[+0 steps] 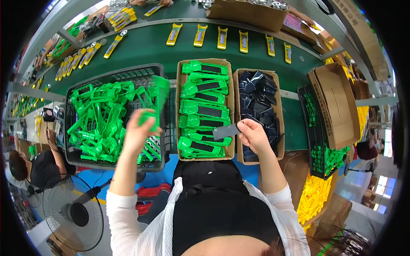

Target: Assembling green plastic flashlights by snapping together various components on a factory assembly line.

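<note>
My left hand (pixel 141 130) grips a green plastic housing (pixel 159 91), held upright and partly blurred, over the right side of a dark plastic crate (pixel 159 69). The crate is heaped with loose green housings (pixel 98 113). Between the thumb and fingers of my right hand (pixel 256 136) is a dark flat rectangular panel (pixel 225 132). The panel points left, over the edge of the middle cardboard box (pixel 231 96). In that box lie several green housings (pixel 207 111) in a column, with dark panels on them. A second carton (pixel 279 109) holds a pile of loose dark panels (pixel 258 94).
Behind the containers runs a green conveyor belt (pixel 149 45) with spaced yellow-and-green pieces (pixel 222 38). A black crate (pixel 314 138) and a tilted carton (pixel 337 106) stand at the right. A fan (pixel 74 213) is at lower left. Co-workers' hands show at the far side.
</note>
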{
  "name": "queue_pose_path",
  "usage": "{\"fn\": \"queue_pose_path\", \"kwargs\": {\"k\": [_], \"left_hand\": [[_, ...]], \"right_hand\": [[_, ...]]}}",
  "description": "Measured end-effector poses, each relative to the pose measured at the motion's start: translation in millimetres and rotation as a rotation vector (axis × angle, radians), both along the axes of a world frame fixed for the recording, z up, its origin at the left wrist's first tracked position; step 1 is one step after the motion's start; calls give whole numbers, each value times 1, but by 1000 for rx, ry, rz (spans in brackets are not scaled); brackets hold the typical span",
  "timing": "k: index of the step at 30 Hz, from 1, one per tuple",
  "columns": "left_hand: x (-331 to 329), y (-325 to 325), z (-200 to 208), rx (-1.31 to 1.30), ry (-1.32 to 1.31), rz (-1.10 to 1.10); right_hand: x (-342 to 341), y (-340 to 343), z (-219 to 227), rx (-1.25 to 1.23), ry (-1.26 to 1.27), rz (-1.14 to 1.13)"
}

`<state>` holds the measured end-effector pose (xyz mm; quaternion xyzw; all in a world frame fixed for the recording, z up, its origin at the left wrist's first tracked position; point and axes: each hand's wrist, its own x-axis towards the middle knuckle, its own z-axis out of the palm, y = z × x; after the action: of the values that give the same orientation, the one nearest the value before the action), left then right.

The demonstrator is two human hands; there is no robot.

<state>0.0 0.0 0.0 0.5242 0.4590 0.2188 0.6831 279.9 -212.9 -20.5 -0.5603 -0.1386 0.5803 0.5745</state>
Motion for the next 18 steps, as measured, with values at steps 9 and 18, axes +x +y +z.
{"fn": "queue_pose_path", "kwargs": {"k": [9,18], "left_hand": [[46,-58,-29,-263,-155,-338],[42,-60,-33,-312,-211,-401]], "right_hand": [[-25,16,37,-161,-411,329],[-35,17,26,-171,-570,299]]}}
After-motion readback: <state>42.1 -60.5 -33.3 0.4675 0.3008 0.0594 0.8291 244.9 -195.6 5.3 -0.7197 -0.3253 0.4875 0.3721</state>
